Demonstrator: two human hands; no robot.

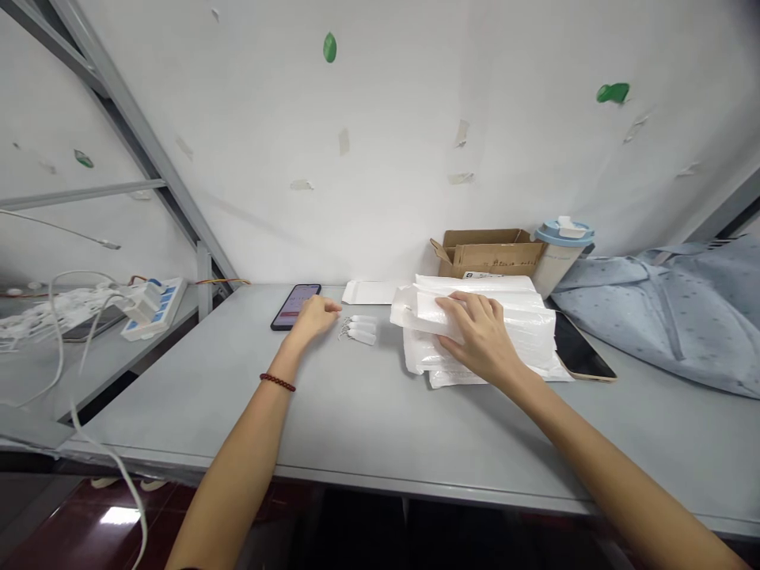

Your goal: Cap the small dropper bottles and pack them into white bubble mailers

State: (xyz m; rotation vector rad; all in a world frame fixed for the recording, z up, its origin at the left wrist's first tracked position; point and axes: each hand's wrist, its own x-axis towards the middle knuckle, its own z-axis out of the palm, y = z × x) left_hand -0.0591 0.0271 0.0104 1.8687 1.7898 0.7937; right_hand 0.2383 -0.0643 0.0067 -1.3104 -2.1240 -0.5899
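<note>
My right hand (484, 336) grips a white bubble mailer (423, 309), thumb below and fingers on top. The mailer is lifted at its left end above a stack of similar white mailers (528, 332). My left hand (317, 317) rests low over the table between the phone (295, 307) and several small white tags (361, 329) with short cords or chains at their left ends. Its fingers are curled together beside the tags; what they hold, if anything, is hidden. Behind the tags lies a flat white packet (371, 292).
An open cardboard box (499, 257) and a blue-lidded cup (559, 253) stand behind the mailers. A dark phone-like device (579, 348) and a light blue patterned cloth bag (665, 309) lie at right. On the left table are a power strip (157, 309) and a white cable (59, 340).
</note>
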